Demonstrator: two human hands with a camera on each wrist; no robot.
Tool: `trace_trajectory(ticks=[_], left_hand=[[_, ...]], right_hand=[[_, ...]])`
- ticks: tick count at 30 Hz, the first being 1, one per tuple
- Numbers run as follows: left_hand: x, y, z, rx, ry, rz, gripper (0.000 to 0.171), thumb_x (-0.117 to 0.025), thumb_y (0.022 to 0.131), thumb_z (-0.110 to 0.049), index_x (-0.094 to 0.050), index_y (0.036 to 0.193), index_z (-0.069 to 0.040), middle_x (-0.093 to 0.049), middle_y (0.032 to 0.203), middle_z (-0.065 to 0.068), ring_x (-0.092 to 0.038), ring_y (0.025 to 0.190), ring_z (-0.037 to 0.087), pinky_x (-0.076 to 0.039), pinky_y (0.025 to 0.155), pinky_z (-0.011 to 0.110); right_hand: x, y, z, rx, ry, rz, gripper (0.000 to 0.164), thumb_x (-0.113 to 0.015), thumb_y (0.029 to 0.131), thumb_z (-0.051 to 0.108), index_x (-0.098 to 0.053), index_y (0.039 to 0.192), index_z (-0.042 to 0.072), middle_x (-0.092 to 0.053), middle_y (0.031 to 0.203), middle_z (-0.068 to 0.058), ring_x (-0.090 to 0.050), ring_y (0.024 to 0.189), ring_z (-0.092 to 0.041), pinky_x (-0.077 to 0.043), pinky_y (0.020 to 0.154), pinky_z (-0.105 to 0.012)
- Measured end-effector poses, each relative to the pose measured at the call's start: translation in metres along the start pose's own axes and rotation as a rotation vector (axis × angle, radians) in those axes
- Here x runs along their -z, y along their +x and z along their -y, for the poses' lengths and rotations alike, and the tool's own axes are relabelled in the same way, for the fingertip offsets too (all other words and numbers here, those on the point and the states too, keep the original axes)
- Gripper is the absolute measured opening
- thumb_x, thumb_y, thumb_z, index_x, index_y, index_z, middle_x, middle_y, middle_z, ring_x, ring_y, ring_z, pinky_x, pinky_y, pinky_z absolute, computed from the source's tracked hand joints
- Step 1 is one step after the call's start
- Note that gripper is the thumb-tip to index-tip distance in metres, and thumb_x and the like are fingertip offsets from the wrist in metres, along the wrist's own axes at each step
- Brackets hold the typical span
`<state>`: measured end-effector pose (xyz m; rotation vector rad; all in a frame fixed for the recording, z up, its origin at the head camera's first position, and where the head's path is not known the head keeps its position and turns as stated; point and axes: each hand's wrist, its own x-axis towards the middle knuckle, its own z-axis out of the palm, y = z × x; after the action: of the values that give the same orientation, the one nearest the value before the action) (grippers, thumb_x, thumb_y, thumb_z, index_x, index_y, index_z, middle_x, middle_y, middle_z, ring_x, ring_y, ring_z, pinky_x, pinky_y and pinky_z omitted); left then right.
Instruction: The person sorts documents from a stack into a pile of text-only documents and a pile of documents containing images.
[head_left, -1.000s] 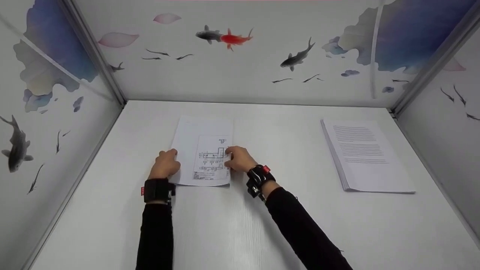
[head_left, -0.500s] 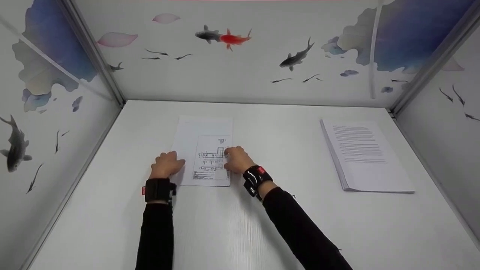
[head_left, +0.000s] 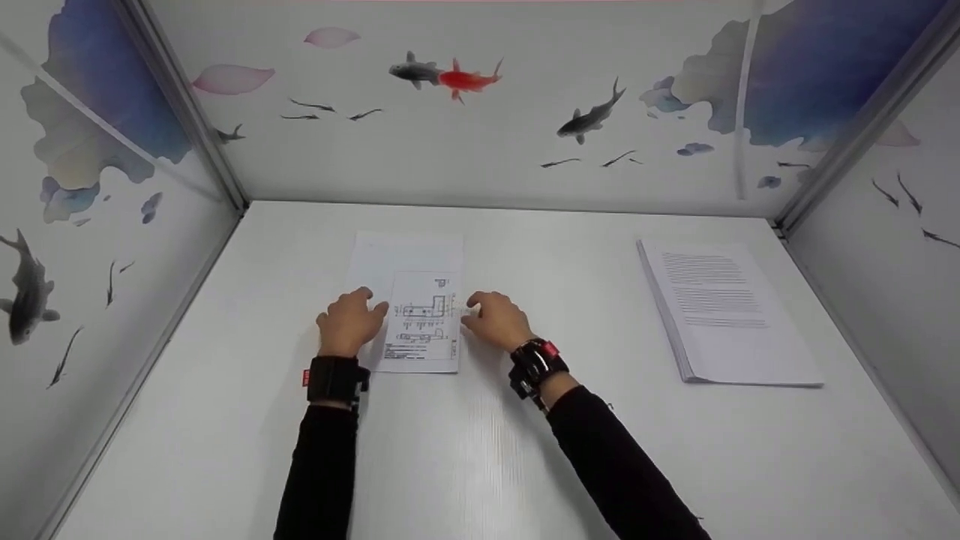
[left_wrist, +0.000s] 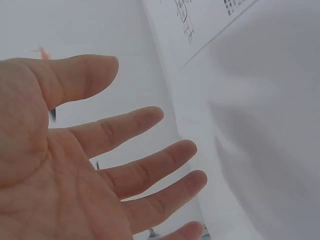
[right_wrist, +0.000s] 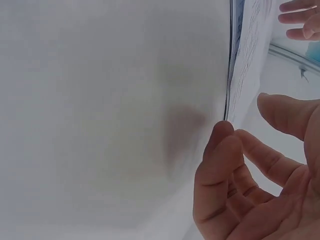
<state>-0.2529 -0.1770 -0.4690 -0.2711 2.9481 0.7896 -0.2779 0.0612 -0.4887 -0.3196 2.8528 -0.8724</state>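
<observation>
A thin set of white paper sheets (head_left: 411, 259), topped by a printed technical drawing, lies on the table left of the middle. Over its left edge hovers my left hand (head_left: 351, 322); the left wrist view shows its fingers (left_wrist: 150, 175) straight and spread, with nothing between them. Along the right edge is my right hand (head_left: 498, 319), fingers loosely bent. In the right wrist view its fingertips (right_wrist: 222, 131) are right by the edge of the sheets (right_wrist: 250, 55), the thumb apart from the other fingers, and nothing is pinched.
On the right side of the white table (head_left: 480, 450) lies a thicker stack of printed paper (head_left: 720, 345). Walls with painted fish enclose the table at the back (head_left: 480, 150), left and right.
My left hand has moved right, from beside the left edge to over the sheets, and its fingers have spread. My right hand has drawn slightly right, off the drawing.
</observation>
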Motion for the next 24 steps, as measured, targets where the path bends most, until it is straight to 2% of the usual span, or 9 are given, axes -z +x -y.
trace_trajectory(ticks=[5,14,19,24], left_hand=[[-0.007,-0.002,-0.012,-0.034,-0.036,-0.017,0.05,-0.054,0.098,-0.033,-0.055,0.134,0.002,-0.06,0.131,0.025,-0.057,0.119,0.042,-0.043,0.097,0.06],[-0.024,-0.009,-0.032,-0.094,-0.079,0.027,0.051,-0.057,0.098,-0.032,-0.054,0.136,0.001,-0.06,0.13,0.024,-0.06,0.116,0.036,-0.05,0.093,0.054],[-0.027,-0.011,-0.041,-0.146,-0.085,0.019,0.05,-0.057,0.097,-0.031,-0.054,0.136,0.001,-0.061,0.128,0.023,-0.061,0.114,0.036,-0.05,0.092,0.054],[-0.031,-0.013,-0.051,-0.178,-0.096,0.022,0.047,-0.059,0.097,-0.03,-0.055,0.136,-0.003,-0.062,0.128,0.021,-0.062,0.112,0.033,-0.052,0.089,0.051]], right_hand=[[0.019,-0.009,-0.023,-0.01,0.064,-0.034,0.035,-0.065,0.093,0.03,-0.067,0.12,0.008,-0.069,0.097,-0.01,-0.062,0.079,-0.021,-0.047,0.065,-0.033],[0.057,-0.039,-0.079,-0.005,0.187,-0.191,0.037,-0.063,0.095,0.03,-0.066,0.122,0.005,-0.07,0.104,-0.014,-0.065,0.096,-0.028,-0.051,0.082,-0.045],[0.084,-0.057,-0.113,-0.049,0.179,-0.296,0.037,-0.063,0.096,0.027,-0.065,0.123,0.002,-0.069,0.106,-0.017,-0.063,0.102,-0.031,-0.049,0.088,-0.048],[0.111,-0.076,-0.141,-0.069,0.121,-0.336,0.037,-0.062,0.096,0.026,-0.064,0.124,0.002,-0.067,0.11,-0.02,-0.06,0.108,-0.035,-0.048,0.091,-0.05]])
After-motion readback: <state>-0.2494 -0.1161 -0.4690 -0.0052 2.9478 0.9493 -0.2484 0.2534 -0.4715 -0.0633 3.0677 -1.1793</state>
